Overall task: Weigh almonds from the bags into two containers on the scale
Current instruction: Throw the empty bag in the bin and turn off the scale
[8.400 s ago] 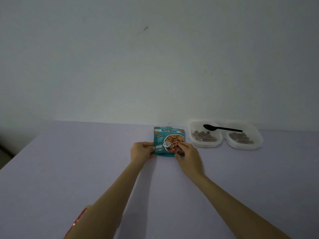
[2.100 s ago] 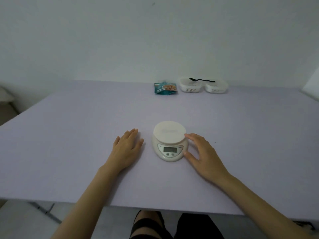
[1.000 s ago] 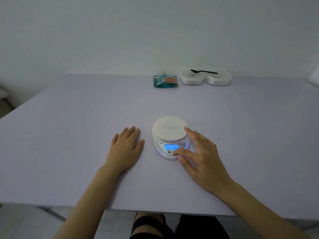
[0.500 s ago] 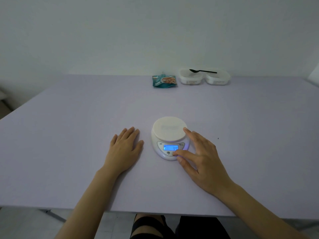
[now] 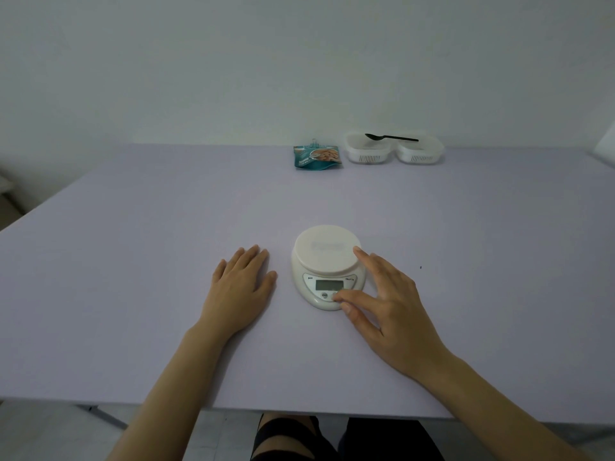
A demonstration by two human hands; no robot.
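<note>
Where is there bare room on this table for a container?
Bare: lilac table between white round scale and teal almond bag; left of the left hand, right of the right hand. Crowded: far edge, bag beside two white plastic containers, black spoon across them.

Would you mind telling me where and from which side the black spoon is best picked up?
Probably pinch the spoon by its thin handle, coming from above on the right: it lies flat, bowl over the left container, handle end over the right container, pointing right.
</note>
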